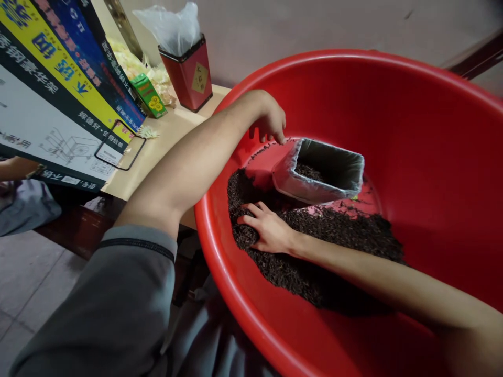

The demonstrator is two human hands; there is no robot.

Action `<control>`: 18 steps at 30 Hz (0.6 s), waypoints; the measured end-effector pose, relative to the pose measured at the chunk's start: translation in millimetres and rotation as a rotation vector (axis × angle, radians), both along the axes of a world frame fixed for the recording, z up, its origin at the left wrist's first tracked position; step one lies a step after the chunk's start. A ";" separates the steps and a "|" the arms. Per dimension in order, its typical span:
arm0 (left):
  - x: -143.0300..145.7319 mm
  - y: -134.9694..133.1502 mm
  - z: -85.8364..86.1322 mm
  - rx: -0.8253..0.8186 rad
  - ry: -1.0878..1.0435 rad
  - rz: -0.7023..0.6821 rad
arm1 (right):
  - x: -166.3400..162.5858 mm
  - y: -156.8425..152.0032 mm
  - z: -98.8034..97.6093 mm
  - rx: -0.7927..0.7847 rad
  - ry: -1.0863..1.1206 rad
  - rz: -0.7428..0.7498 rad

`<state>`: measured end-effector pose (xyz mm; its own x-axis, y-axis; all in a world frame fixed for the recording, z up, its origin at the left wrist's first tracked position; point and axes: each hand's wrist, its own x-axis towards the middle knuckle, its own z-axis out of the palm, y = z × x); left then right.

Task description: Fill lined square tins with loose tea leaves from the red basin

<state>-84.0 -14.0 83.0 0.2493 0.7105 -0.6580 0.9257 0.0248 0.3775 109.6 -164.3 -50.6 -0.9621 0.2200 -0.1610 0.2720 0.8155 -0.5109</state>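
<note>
A large red plastic tub [424, 125] holds a spread of dark dried tea leaves [330, 230]. Among them stands a tilted square container lined with a clear plastic bag [302, 183], with some leaves inside it. My right hand [269, 228] rests in the leaves at the tub's near left side, fingers spread and partly sunk into them. Over the left rim reaches my left hand [271, 123], its fingers hanging loosely down near the container's back left corner, apparently with nothing in them.
Left of the tub, a wooden table [168, 133] bears a red tin with a plastic bag in its mouth [192, 73], a small green box [148, 95] and a large printed carton [66, 99]. Another person's arm [18, 168] shows at the far left.
</note>
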 end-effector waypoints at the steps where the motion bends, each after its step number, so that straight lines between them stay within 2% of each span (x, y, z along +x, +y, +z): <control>1: -1.0 1.4 -2.1 -0.002 -0.002 0.008 | -0.1 0.3 1.1 0.001 -0.003 0.002; 6: -6.6 12.4 -13.1 -0.020 0.048 0.022 | 3.0 0.2 9.1 -0.043 0.015 0.008; 9: -8.4 18.0 -16.8 -0.041 0.045 0.019 | 9.1 -0.6 21.8 -0.105 0.058 -0.007; 15: -8.2 20.1 -14.3 -0.057 0.044 0.039 | 23.0 5.4 69.6 -0.268 0.200 -0.114; 18: -8.5 19.1 -13.2 -0.048 0.034 0.045 | 29.8 13.4 99.1 -0.288 0.265 -0.183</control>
<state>-92.5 5.1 69.8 0.1948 0.6878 -0.6992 0.9355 0.0839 0.3432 139.5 -151.0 48.5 -0.9276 0.3734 0.0062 0.2281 0.5795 -0.7824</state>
